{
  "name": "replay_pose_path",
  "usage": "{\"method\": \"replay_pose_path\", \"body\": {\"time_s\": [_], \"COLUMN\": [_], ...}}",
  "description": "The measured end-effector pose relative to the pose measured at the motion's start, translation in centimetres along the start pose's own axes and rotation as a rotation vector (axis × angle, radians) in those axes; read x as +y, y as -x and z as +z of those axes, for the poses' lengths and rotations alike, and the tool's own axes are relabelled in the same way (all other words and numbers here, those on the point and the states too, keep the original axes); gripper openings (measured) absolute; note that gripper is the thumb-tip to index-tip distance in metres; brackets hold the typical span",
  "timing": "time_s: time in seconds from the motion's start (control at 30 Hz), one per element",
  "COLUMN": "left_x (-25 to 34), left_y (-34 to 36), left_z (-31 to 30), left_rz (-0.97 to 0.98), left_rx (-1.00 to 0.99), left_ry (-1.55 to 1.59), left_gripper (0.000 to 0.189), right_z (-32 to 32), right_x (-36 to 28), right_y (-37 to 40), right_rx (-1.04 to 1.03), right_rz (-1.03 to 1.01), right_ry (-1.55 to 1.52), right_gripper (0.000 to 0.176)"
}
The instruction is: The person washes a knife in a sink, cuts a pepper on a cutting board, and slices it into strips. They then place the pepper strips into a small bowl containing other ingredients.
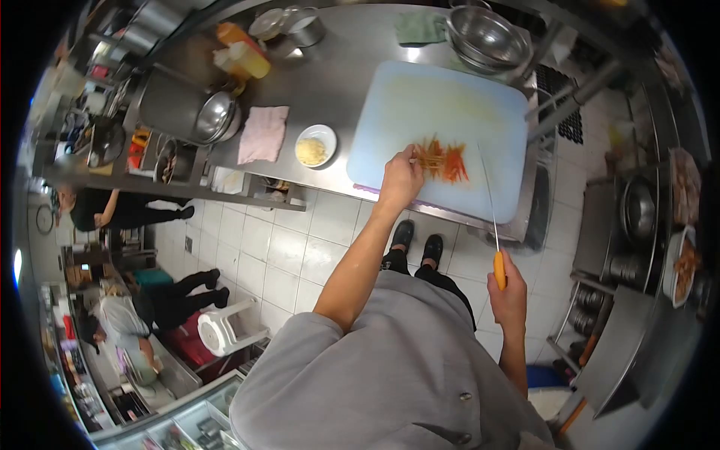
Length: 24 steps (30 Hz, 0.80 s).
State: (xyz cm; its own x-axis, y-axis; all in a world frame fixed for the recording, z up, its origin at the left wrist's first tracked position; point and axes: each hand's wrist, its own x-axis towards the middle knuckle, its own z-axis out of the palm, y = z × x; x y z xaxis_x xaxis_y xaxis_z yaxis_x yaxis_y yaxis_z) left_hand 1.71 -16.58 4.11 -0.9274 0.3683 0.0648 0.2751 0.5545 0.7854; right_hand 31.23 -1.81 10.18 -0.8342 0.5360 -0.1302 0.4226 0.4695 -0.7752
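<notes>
My left hand (405,178) is closed, its curled fingers at the left end of a pile of thin orange-red vegetable strips (444,160). The fingertips are partly hidden. The pile lies on a large pale-blue cutting board (420,90). My right hand (508,291) is wrapped round the yellow handle of a knife (489,191). The knife's long thin blade points away from me over the board's right side, apart from the strips. Left of the board stands a small white bowl (328,136) of pale yellow shreds.
A pink cloth (262,135) lies beside the bowl. Squeeze bottles (249,60), a green cloth (420,28) and metal bowls (489,37) stand farther back. Shelving (600,225) is on my right. Two other people (124,315) and a white stool (219,330) are at left.
</notes>
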Motion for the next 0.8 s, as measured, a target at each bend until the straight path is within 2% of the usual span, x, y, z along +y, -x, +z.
{"method": "replay_pose_path", "body": {"time_s": [0.03, 0.1, 0.17, 0.23, 0.33, 0.4, 0.53, 0.67, 0.77, 0.8], "left_x": [-0.1, -3.7, -10.4, -18.2, -16.2, -16.7, -17.5, -18.0, -19.3, -20.0], "left_y": [-0.2, -0.4, -0.8, -1.1, -1.1, -1.7, -4.4, -7.7, -9.9, -11.2], "left_z": [-0.8, -5.4, -10.7, -14.0, -16.1, -16.1, -16.4, -17.2, -17.8, -18.4], "left_rz": [0.018, -0.140, -0.262, -0.298, -0.750, -0.727, -0.734, -0.676, -0.565, -0.563], "left_rx": [0.041, 0.274, 0.484, 0.533, 0.269, 0.243, 0.207, 0.140, 0.125, 0.040], "left_ry": [0.031, -0.093, -0.328, -0.511, 0.471, 0.604, 0.627, 0.382, 0.268, 0.150], "left_gripper": [0.039, 0.037, 0.036, 0.033, 0.031, 0.031, 0.029, 0.023, 0.022, 0.025], "right_z": [-0.1, -0.5, -0.2, -0.7, -1.7, -2.6, -2.1, -1.7, -1.7, -1.7], "right_x": [-0.2, -0.5, 2.7, 4.3, 3.1, 1.1, 1.2, 1.1, 0.2, -0.1], "right_y": [-0.2, 0.2, 0.7, 0.8, 0.2, -0.2, -0.7, -0.8, -0.7, -0.6], "right_rx": [-0.021, -0.057, -0.063, -0.073, -0.101, -0.136, -0.145, -0.161, -0.161, -0.158], "right_rz": [0.021, 0.085, 0.090, 0.122, 0.250, 0.399, 0.360, 0.346, 0.369, 0.381], "right_ry": [-0.041, -0.122, -0.135, -0.157, -0.235, -0.300, -0.353, -0.350, -0.354, -0.355], "right_gripper": [0.056, 0.056, 0.058, 0.059, 0.058, 0.057, 0.056, 0.055, 0.055, 0.055]}}
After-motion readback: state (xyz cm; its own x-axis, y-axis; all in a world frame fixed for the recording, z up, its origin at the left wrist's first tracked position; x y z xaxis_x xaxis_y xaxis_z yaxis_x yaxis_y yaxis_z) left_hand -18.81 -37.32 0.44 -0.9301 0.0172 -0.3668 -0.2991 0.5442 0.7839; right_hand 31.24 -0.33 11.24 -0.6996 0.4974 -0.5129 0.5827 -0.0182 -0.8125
